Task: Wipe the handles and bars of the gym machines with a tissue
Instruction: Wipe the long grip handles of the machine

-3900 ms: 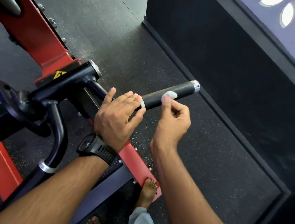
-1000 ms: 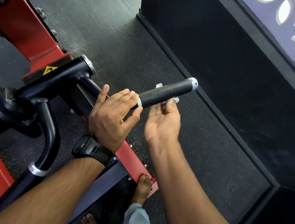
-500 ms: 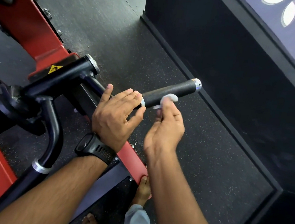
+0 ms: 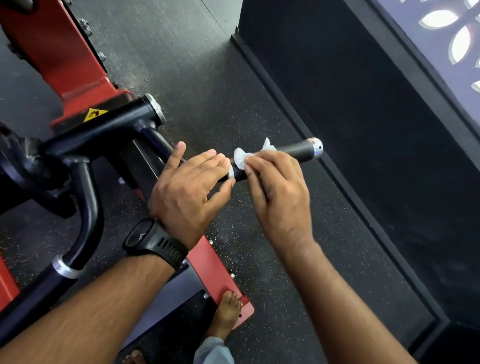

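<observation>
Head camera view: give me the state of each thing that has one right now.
handle: held at its inner end, far end bare.
tissue: crumpled, pressed onto the handle under the right fingers.
left hand: wrapped round the handle's inner end.
right hand: curled over the handle, pressing the tissue.
watch: strapped on the left wrist.
foot: bare, resting on the red base plate.

A crumpled white tissue sits against the inner end of the black textured handle. The handle is a straight bar pointing toward two o'clock, tipped with a chrome cap.
</observation>
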